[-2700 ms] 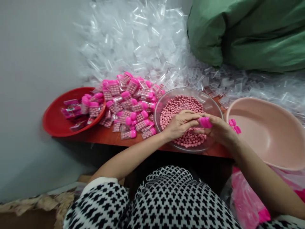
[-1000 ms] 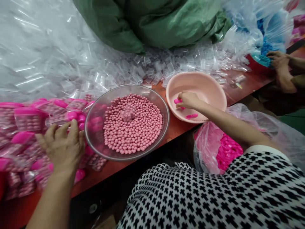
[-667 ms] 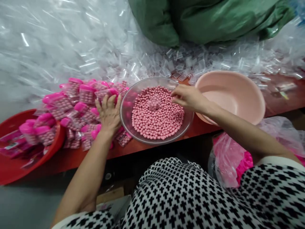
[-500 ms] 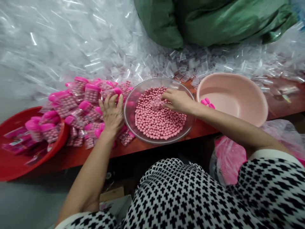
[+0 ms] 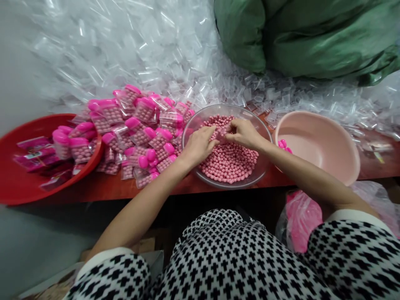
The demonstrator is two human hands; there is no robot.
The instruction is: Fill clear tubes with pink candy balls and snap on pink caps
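Observation:
Both hands meet over a clear bowl (image 5: 265, 168) of round pink beads (image 5: 229, 164). Between them sits a small clear plastic container (image 5: 222, 132) with pink beads in it, partly hidden by the fingers. My right hand (image 5: 245, 133) pinches it from the right. On its left side, the fingers and thumb of my left hand (image 5: 200, 146) close around it. Left of the bowl lies a heap of bead-filled clear containers with bright pink lids (image 5: 145, 108).
At the left, a red basin (image 5: 18, 189) holds filled containers and pink packets. A peach basin (image 5: 331, 146) with several pink lids (image 5: 283, 145) stands at the right. Clear empty containers (image 5: 175, 54) spread behind, beside a green sack (image 5: 300, 46).
My left hand has moved right from the heap of filled containers to the small container over the bowl. My right hand stays at the bowl. The view has shifted a little.

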